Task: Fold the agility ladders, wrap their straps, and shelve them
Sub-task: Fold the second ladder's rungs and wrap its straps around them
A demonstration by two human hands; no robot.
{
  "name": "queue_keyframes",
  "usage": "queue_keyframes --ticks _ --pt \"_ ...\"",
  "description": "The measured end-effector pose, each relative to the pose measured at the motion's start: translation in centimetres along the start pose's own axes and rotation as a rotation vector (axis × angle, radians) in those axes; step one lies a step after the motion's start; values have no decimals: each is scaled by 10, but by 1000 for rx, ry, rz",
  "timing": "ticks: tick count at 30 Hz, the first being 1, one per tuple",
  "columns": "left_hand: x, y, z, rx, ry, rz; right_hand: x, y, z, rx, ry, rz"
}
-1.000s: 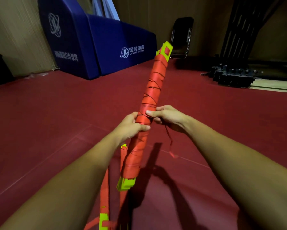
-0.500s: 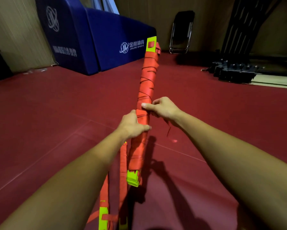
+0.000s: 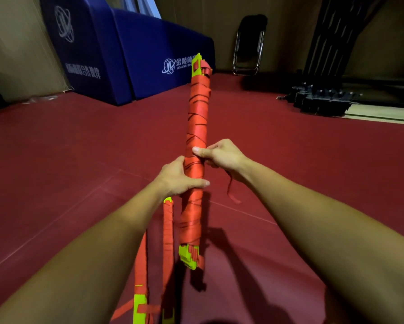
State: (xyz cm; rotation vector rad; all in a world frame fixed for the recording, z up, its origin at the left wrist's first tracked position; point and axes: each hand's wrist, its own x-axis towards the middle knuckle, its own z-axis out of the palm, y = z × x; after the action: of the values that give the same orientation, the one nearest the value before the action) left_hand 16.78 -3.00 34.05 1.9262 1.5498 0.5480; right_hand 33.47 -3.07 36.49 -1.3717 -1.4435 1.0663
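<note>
A folded agility ladder bundle (image 3: 197,122), neon-yellow rungs wound all over in orange strap, stands nearly upright in front of me above the floor. My left hand (image 3: 180,177) grips its middle from the left. Just above, my right hand (image 3: 222,155) presses the thumb on the wrap, and a loose strap end (image 3: 231,190) dangles below that hand. A second ladder bundle (image 3: 167,232) and more orange strap with yellow rungs (image 3: 140,300) lie on the floor under my left forearm.
Dark red sports floor (image 3: 56,160) all around. Blue padded blocks (image 3: 126,54) stand at the back left by the wall. A folded black chair (image 3: 250,43) leans at the back. Black metal equipment (image 3: 322,101) sits at the back right.
The bundle has swung from a rightward tilt to nearly upright, its top moving left. Both hands kept their grip at the middle, and the loose strap end still hangs from the right hand.
</note>
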Motion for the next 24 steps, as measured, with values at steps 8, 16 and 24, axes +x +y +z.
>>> queue_keyframes --ticks 8,16,24 --pt "-1 1 -8 -518 -241 -7 2 2 -10 66 -95 86" --pt "-4 7 0 -181 -149 44 4 -5 0 133 165 129" --pt "-5 4 -3 -555 -294 -76 1 1 -7 60 -51 143"
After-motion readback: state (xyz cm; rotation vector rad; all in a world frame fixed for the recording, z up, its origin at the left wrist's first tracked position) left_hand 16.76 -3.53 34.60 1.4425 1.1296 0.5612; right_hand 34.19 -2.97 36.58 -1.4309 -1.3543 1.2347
